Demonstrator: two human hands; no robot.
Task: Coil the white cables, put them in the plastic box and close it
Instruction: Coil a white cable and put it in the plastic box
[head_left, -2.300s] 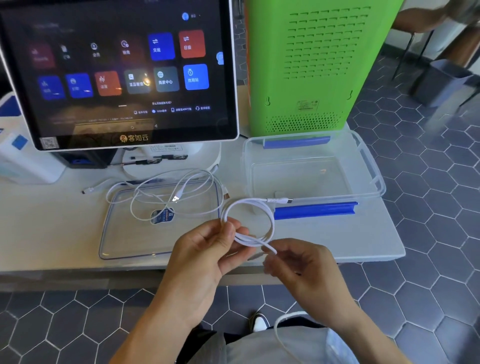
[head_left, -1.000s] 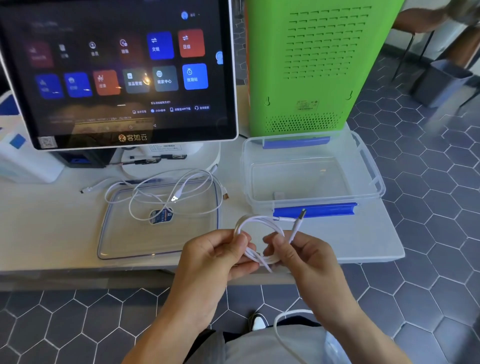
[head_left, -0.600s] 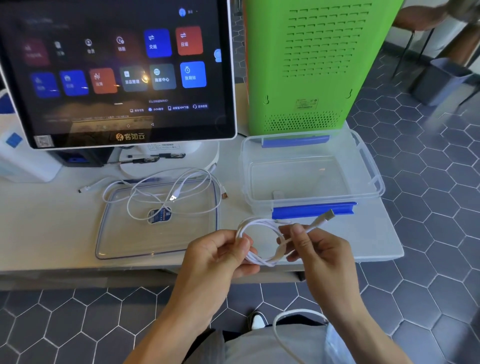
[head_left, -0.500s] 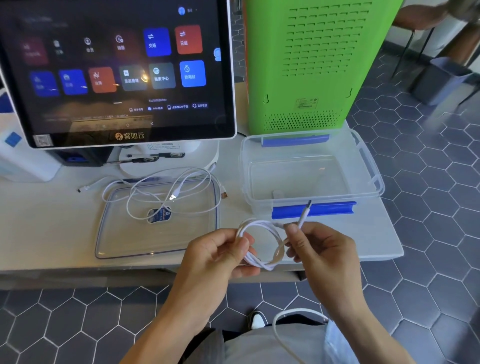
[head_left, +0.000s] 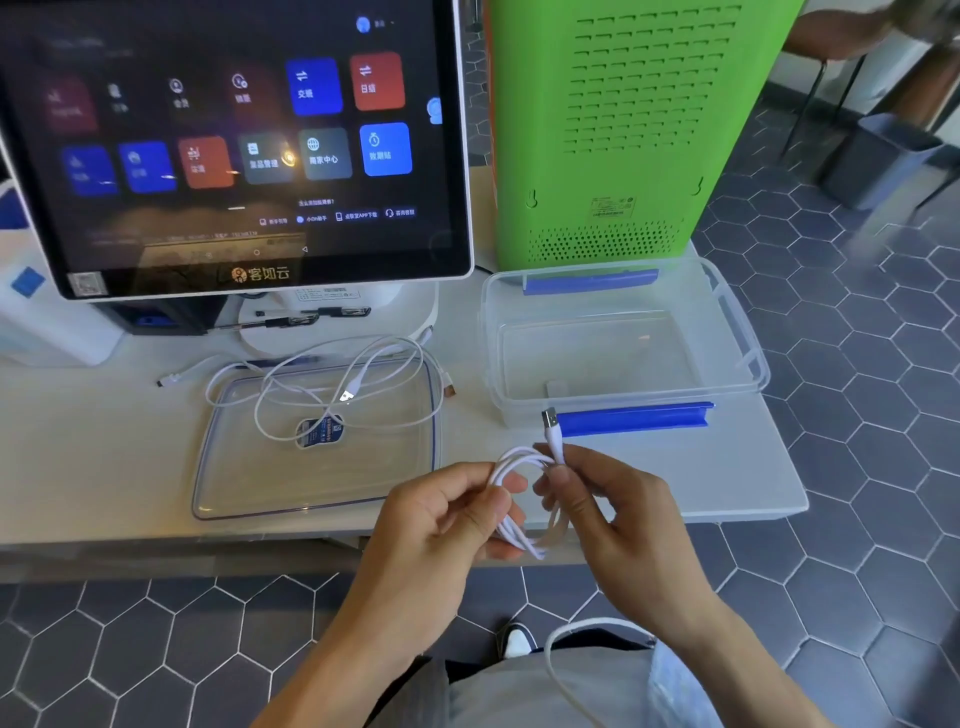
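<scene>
Left hand (head_left: 447, 512) and right hand (head_left: 605, 499) grip one coiled white cable (head_left: 519, 499); second white cable (head_left: 332, 384) loose at frame centre, clear plastic box (head_left: 727, 312) open.

A single head-worn wide-angle view looks forward and steeply down, close over the hands (head_left: 524, 509) at the near edge of the table (head_left: 104, 467).

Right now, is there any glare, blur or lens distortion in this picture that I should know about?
Head view: the touchscreen monitor carries a bright glare spot and pale reflections that wash out its left icons; wide-angle bending curves the monitor's edges and the table front; the far right background is smeared; both hands, the coiled white cable and the clear plastic box stay sharp.
</scene>
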